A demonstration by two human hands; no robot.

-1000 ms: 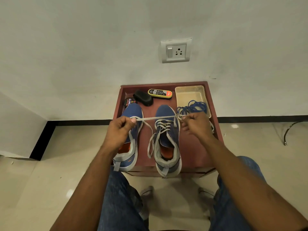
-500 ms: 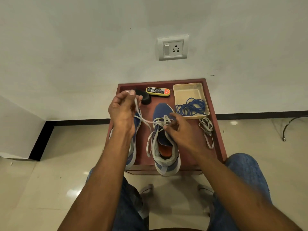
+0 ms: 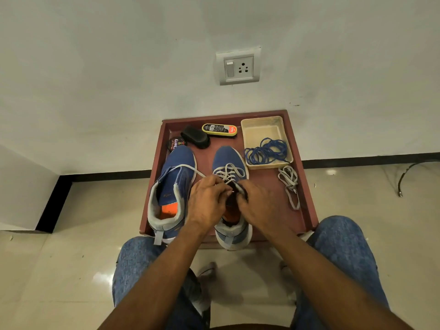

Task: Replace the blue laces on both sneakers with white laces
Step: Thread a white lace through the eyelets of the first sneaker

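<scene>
step: lacing right sneaker on tray | hands: your left hand and right hand both pinch the white lace | tip: draw ends even, keep lace flat, seat each crossing | pending: left sneaker unlaced, spare lace beside it

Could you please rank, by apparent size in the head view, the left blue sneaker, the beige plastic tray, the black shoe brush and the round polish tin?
Largest to smallest as they appear:
1. Left blue sneaker, though it lies nearer the camera.
2. Beige plastic tray.
3. Black shoe brush.
4. Round polish tin, partly hidden behind the sneaker, so this is less sure.
</scene>
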